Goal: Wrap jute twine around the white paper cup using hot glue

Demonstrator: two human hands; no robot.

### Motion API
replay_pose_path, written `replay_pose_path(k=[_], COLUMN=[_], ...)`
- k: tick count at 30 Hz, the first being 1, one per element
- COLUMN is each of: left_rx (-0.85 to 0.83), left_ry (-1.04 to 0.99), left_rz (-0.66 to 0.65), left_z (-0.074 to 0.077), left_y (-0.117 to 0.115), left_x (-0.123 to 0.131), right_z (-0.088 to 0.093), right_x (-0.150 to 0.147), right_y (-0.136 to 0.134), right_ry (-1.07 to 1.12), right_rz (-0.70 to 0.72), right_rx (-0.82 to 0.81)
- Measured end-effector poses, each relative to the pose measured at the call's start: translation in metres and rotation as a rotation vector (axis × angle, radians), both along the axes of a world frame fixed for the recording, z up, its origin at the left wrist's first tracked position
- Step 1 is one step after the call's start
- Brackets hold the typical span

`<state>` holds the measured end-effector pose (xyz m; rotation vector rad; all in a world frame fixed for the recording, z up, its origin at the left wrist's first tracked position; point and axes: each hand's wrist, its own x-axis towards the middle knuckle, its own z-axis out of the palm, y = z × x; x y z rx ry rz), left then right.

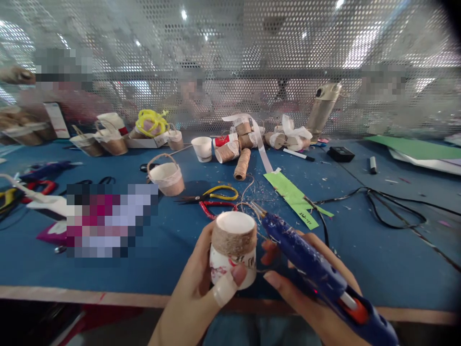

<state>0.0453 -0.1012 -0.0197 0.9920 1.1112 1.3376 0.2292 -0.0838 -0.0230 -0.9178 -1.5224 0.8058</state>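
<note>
My left hand is wrapped round a paper cup printed with red and black marks, its thumb bandaged. Brown twine covers a band below the cup's rim. In my right hand rests a blue hot glue gun, stained with glue, its nozzle just above and right of the cup. The right thumb and fingertips are apart beside the cup, and a thin strand of twine runs near them. Behind the cup lie scissors with one yellow and one red handle. From a twine spool a strand trails towards the cup.
A small twine-wrapped basket stands left of the scissors. Further back are a white cup, several wrapped cups and a bottle. Green paper and a black cable lie rightward. A perforated metal screen rises behind.
</note>
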Motion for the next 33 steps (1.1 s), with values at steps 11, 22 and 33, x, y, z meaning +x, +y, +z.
replay_pose_path(k=[11, 22, 33], left_rx=[-0.026, -0.071, -0.055], left_ry=[0.099, -0.033, -0.057], left_rz=[0.018, -0.099, -0.147], left_z=[0.01, 0.009, 0.013], left_y=[0.001, 0.0, 0.0], left_x=[0.0, -0.008, -0.01], right_z=[-0.008, 0.002, 0.006], right_x=[0.004, -0.006, -0.015], right_y=[-0.008, -0.009, -0.009], right_ry=[0.08, 0.015, 0.096], right_rz=[-0.077, -0.209, -0.245], right_rx=[-0.199, -0.256, -0.263])
